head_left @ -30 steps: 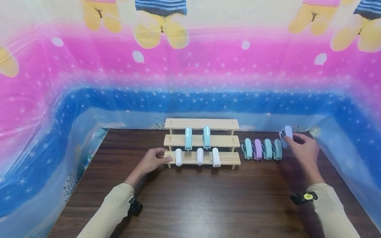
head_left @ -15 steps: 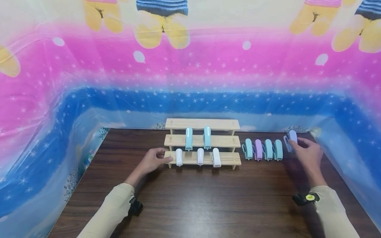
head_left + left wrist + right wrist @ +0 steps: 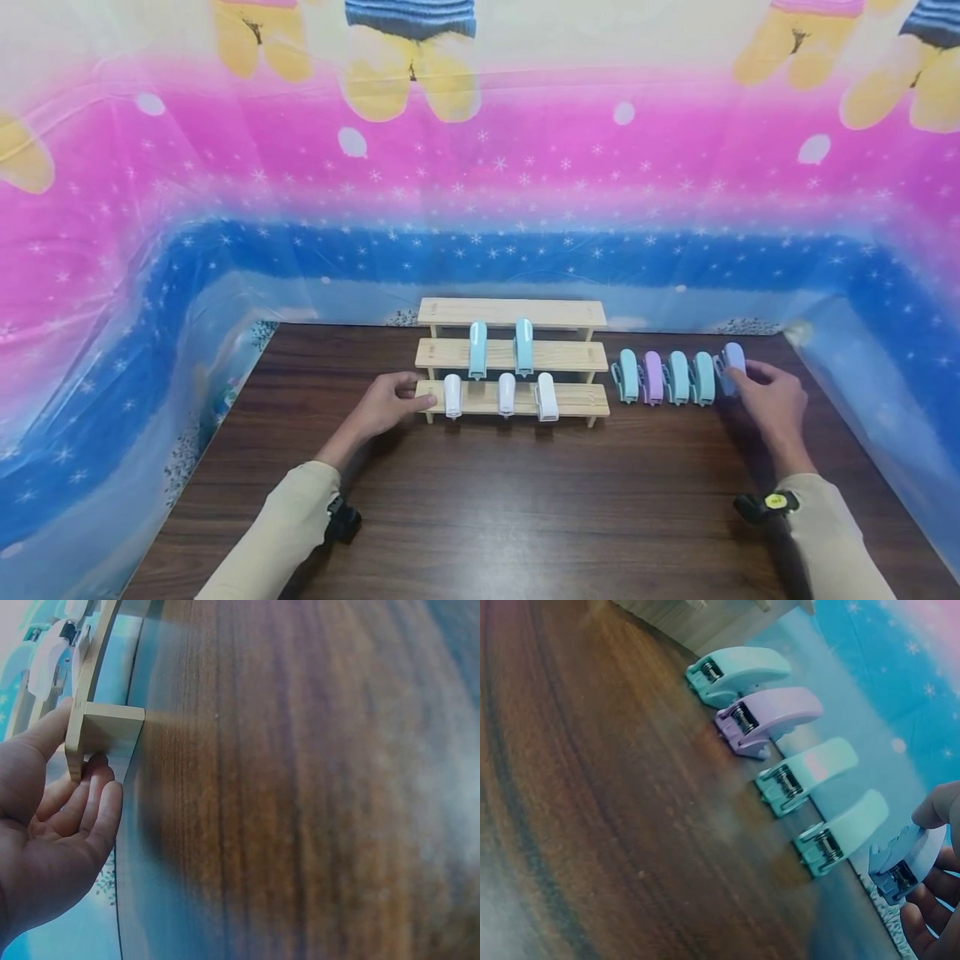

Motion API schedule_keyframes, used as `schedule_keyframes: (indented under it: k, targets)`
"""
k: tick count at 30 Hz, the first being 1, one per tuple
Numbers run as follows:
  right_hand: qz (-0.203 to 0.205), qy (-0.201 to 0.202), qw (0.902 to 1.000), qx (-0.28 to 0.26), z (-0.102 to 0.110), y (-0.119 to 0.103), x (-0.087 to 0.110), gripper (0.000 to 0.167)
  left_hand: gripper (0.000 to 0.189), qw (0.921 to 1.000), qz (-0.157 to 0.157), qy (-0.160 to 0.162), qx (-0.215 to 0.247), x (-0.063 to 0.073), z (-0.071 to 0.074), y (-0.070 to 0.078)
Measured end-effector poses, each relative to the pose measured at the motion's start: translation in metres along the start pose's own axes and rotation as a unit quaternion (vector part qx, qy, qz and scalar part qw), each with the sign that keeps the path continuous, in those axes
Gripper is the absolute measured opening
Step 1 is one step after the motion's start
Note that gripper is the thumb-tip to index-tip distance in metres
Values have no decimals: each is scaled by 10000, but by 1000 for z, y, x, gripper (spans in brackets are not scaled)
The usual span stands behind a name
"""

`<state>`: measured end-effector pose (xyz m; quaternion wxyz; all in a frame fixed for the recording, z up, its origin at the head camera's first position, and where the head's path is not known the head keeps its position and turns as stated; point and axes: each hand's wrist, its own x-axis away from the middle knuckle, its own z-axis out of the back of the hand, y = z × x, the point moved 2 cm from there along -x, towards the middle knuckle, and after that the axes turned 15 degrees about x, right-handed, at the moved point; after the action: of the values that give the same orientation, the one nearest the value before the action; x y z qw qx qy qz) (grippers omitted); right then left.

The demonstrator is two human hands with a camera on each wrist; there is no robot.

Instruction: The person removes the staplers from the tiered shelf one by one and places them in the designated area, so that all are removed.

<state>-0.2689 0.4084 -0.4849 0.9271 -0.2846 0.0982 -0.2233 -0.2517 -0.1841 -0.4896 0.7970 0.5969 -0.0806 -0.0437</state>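
My left hand (image 3: 390,405) pinches the left end of the lowest tier of a stepped wooden display rack (image 3: 577,400). In the left wrist view its thumb lies on the board's top side and the curled fingers are beneath. My right hand (image 3: 772,400) pinches a pale lavender-blue mini stapler (image 3: 732,367) at the right end of a row on the table. That row holds a teal stapler (image 3: 628,377), a purple stapler (image 3: 652,377) and two more teal ones. In the right wrist view a small gap separates the held stapler (image 3: 904,866) from the nearest teal stapler (image 3: 844,836).
Three white staplers (image 3: 506,393) stand on the rack's lowest tier and two light-blue staplers (image 3: 477,348) on the middle one. The dark wooden table (image 3: 525,517) extends in front. A printed curtain (image 3: 525,250) encloses the back and sides.
My right hand first shifts slightly right with the lavender-blue stapler, then lowers it beside the row's right end. The left hand stays on the rack.
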Motion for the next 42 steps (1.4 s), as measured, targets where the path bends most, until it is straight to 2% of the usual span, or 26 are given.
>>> schedule_keyframes:
  k: [21,28,34,42]
  targets:
    - [-172,-268,9995,-27,-19,16,-3,70,61,9999,25,26,-103,-1,1,-1]
    - [-189,-407,9990,-80,-19,19,-4,73,58,10000,37,44,-79,-2,0,-2]
    - [-75,-107,9999,-29,-10,11,-3,69,57,10000,23,47,-70,-3,0,-2]
    - [277,353,9990,63,6,-11,8,59,59,10000,58,29,-48,-2,0,-2]
